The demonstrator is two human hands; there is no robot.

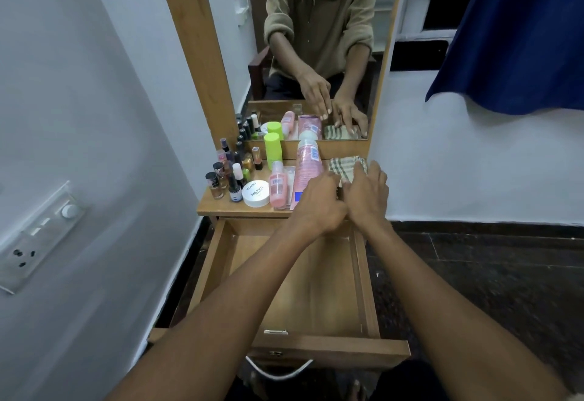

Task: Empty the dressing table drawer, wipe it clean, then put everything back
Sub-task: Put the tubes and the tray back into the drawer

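Both hands reach over the open drawer [303, 280]; the right hand [366, 195] rests flat-fingered on the checked cloth [343, 165], and the left hand [319, 201], fingers loosely bent, touches the pink tube [308, 168].

The wooden drawer [363, 274] stands pulled out and bare, its bottles [278, 188] crowded on the tabletop [221, 207].

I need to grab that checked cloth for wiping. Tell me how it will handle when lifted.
The checked cloth is probably floppy: it lies folded and soft-edged on the table top. Likely light, and unlikely to slip or roll. It may unfold when lifted, and the tall pink bottle beside it could tip.
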